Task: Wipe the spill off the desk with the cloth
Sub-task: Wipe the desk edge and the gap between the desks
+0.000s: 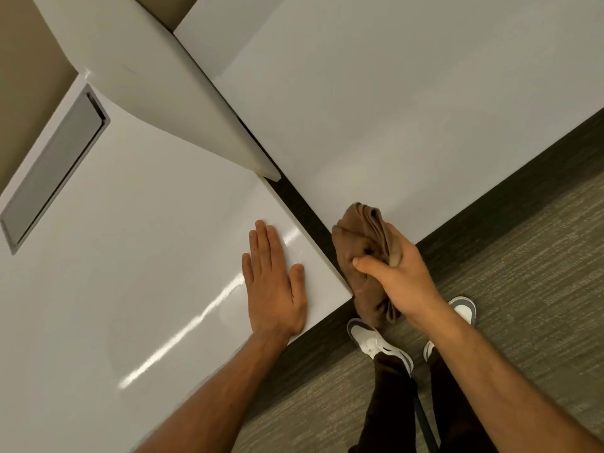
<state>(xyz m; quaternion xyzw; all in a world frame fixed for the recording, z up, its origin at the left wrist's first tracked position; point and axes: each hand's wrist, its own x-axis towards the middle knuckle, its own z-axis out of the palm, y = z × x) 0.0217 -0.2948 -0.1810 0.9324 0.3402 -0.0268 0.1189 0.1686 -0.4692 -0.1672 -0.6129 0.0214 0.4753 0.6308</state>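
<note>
A bunched brown cloth [361, 243] hangs in my right hand [400, 282], which grips it above the dark gap between two white desks, near the left desk's front right corner. My left hand [274, 289] lies flat, palm down, fingers together, on the glossy white desk [147, 256] close to that corner. Light streaks shine on the desk beside my left hand; I cannot tell a spill from the glare.
A white divider panel [157, 76] rises between the left desk and a second white desk [408, 109] on the right. A grey cable flap [55, 168] sits at the left desk's far side. My shoes [376, 341] stand on grey carpet below.
</note>
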